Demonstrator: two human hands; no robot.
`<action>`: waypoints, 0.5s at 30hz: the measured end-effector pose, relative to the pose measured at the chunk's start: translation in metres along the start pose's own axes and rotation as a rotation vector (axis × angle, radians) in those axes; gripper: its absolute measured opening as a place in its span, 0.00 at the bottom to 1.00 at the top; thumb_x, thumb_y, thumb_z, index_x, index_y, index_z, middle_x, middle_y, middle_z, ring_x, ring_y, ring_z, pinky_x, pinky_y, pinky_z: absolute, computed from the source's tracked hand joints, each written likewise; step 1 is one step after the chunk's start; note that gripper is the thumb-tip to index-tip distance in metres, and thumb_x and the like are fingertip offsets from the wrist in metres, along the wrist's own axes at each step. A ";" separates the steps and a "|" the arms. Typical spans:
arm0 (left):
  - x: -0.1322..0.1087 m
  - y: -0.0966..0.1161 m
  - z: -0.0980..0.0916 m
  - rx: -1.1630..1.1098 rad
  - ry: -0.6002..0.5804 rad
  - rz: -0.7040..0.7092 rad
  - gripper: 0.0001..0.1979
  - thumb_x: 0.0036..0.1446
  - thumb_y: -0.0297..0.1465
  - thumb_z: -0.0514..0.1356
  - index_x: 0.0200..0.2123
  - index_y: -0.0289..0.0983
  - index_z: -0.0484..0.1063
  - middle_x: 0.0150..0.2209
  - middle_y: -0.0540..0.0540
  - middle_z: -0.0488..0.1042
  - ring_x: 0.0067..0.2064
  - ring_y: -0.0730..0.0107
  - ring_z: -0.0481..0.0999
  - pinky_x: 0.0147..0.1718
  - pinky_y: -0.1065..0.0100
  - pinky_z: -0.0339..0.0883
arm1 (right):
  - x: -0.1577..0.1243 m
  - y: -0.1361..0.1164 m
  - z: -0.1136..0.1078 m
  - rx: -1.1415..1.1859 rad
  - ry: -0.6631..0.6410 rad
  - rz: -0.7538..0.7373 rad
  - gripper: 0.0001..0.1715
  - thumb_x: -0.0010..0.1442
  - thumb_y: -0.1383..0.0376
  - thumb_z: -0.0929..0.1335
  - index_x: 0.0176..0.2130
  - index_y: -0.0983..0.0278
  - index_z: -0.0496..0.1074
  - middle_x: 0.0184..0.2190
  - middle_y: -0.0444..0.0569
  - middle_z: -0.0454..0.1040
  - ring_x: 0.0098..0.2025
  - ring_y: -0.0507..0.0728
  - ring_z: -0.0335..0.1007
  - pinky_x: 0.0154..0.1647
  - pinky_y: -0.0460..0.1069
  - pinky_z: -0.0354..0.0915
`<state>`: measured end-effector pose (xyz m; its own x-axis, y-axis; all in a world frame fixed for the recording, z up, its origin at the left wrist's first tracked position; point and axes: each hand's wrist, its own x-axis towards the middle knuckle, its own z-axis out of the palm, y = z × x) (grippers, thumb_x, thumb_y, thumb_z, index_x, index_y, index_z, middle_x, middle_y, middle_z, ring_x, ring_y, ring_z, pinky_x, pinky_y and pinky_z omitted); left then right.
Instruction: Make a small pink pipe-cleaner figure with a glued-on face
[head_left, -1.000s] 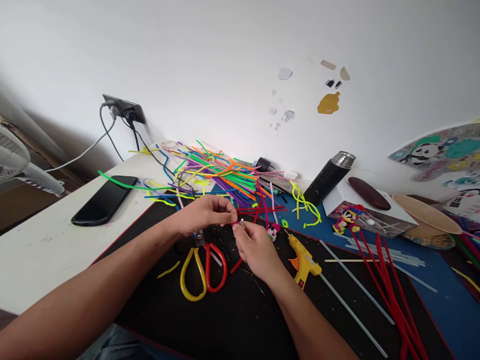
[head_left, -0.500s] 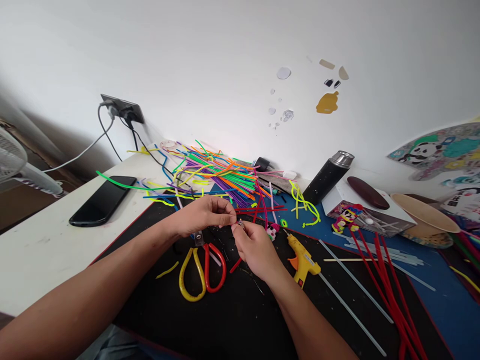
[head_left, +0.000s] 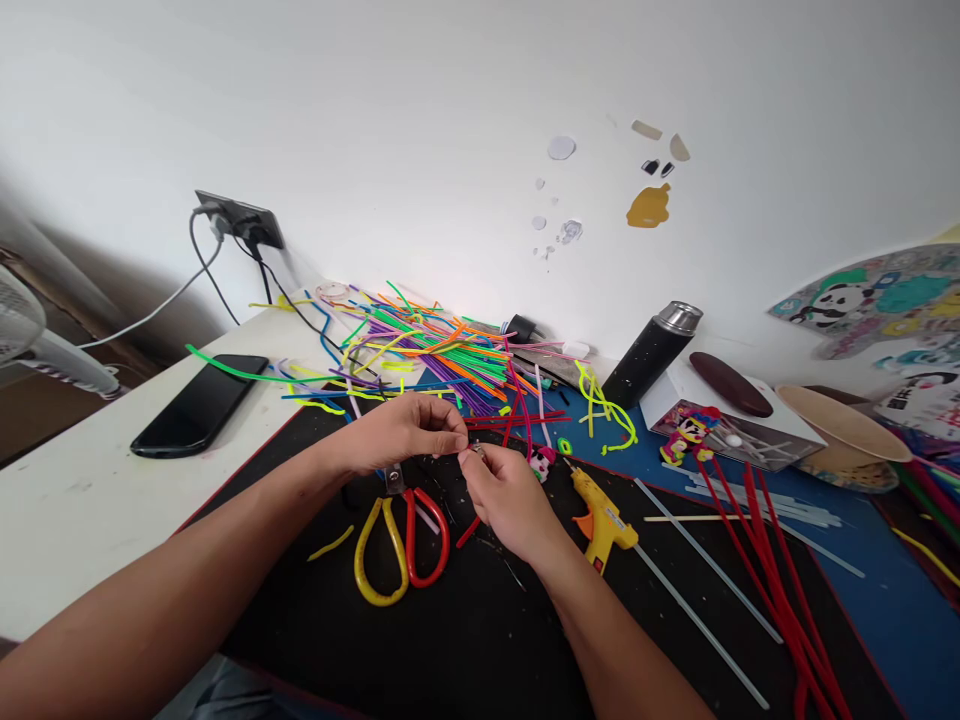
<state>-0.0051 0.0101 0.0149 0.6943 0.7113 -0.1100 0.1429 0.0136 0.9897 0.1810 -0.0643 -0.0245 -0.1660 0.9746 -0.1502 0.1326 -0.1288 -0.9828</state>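
In the middle of the frame, a tiny, mostly hidden piece (head_left: 478, 452) is pinched by the fingers (head_left: 447, 441) of the left hand (head_left: 420, 430) and right hand (head_left: 511, 495). The grip is hardly changed, so it seems still being worked on.

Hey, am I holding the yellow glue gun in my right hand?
No, the glue gun lies apart, to the right of the right hand.

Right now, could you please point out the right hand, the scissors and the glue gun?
Right hand (head_left: 506, 495): head view, on the back of the hand.
Scissors (head_left: 411, 535): head view, on the red handle.
Glue gun (head_left: 602, 522): head view, on the yellow body.
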 end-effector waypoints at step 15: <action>0.000 -0.002 -0.001 -0.015 0.006 0.010 0.12 0.55 0.38 0.70 0.33 0.34 0.79 0.30 0.49 0.76 0.32 0.72 0.69 0.34 0.70 0.62 | 0.000 -0.004 -0.001 0.184 -0.114 0.051 0.27 0.64 0.46 0.71 0.27 0.60 0.59 0.19 0.34 0.54 0.19 0.46 0.43 0.18 0.45 0.42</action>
<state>-0.0063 0.0112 0.0128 0.6910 0.7160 -0.0995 0.1254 0.0169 0.9920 0.1814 -0.0636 -0.0202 -0.2741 0.9404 -0.2014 -0.0350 -0.2191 -0.9751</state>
